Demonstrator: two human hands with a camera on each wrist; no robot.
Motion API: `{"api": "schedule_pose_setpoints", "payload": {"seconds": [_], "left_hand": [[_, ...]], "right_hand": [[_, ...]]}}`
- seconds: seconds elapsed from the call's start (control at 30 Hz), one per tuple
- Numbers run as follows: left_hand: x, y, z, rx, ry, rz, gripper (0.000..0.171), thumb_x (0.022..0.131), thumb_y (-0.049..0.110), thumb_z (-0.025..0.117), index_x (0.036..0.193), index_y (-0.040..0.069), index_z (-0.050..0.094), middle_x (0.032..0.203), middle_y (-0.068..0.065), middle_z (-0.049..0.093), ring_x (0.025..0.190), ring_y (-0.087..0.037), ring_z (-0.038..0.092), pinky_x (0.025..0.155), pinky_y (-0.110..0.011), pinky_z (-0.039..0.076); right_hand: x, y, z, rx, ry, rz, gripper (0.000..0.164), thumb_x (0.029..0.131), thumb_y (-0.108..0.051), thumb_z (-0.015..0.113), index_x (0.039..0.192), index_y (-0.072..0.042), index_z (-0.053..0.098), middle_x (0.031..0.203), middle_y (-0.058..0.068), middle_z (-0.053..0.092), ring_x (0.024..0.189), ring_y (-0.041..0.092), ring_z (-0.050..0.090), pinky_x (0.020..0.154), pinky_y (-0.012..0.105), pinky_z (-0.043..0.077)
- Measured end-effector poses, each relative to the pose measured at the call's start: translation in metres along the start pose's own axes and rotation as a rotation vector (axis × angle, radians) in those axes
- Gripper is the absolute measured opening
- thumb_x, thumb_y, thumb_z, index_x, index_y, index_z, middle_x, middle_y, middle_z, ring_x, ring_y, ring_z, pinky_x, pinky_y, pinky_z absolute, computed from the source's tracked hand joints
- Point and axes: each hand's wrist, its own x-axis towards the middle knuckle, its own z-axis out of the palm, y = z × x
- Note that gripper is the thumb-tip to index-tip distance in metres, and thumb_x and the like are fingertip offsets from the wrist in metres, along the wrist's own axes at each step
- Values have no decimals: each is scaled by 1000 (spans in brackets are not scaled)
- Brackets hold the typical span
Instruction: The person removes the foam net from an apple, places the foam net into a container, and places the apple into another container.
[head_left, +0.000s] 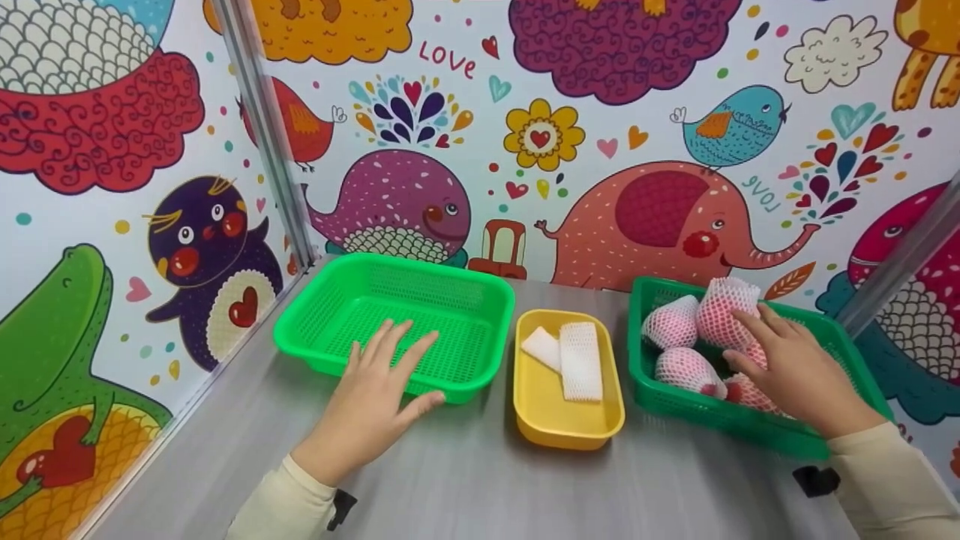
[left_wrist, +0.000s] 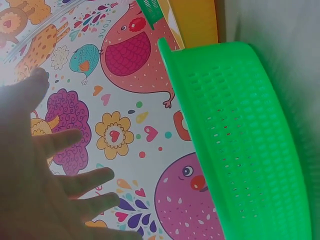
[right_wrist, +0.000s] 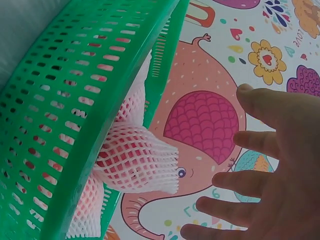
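My left hand (head_left: 379, 401), fingers spread, hovers over the near edge of a bright green basket (head_left: 300, 354) that has nothing in it. In the left wrist view that hand (left_wrist: 65, 175) is apart from the basket's wall (left_wrist: 240, 145). My right hand (head_left: 799, 367) is held above a darker green basket (head_left: 855, 360) on the right, its fingers extended and holding nothing. Several reddish round fruits in white foam nets (head_left: 686, 371) lie in this basket. One netted fruit (right_wrist: 135, 157) pokes above the rim in the right wrist view, with a gap between it and my fingers.
Between the baskets stands a yellow tray (head_left: 566, 424) with white foam netting pieces (head_left: 581, 360) in it. All three containers rest on a grey table (head_left: 480, 480). Printed cartoon panels (head_left: 480, 112) rise behind and at the left, joined by a metal post (head_left: 266, 127).
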Motion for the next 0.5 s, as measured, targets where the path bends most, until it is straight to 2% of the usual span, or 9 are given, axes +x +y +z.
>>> {"api": "schedule_pose_setpoints", "payload": {"seconds": [0.27,0.5], "left_hand": [[-4,-3,2,-4,-10,-14,73,95,67,48,156,30,37,157,-13,33,148,-38,21,104,-77,21],[-2,-4,2,0,-11,-12,73,95,67,48,156,28,38,157,-14,34,148,-38,22,104,-76,22]], "right_hand": [[13,10,-3,9,-36,16,87,94,-60,58,159,-11,28,157,35,18,133,65,22,84,81,31],[22,26,-6,20,-76,15,87,95,-56,61,158,-8,26,155,39,18,130,68,22,82,81,32]]}}
